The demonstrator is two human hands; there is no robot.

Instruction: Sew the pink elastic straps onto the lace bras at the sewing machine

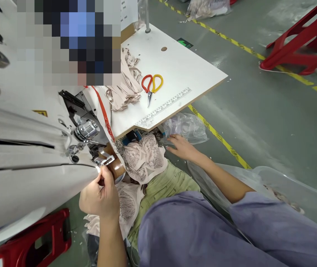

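My left hand (101, 193) is closed in a pinch beside the needle area of a sewing machine (87, 129). What its fingertips hold, if anything, is too small to make out. Off the table's front edge, my right hand (183, 147) reaches out with its fingers apart and nothing in them. Just left of it, a pale pink lace bra (145, 159) lies over my lap on green cloth (172, 181). Another lace bra (129, 202) hangs lower, partly hidden behind my left wrist.
On the white table (186, 63) lie scissors (149, 89) with red and yellow handles and a heap of beige straps (126, 85). A plastic bag (187, 128) sits below its edge. Red stools (300, 40) and a clear tub (291, 181) stand on the floor.
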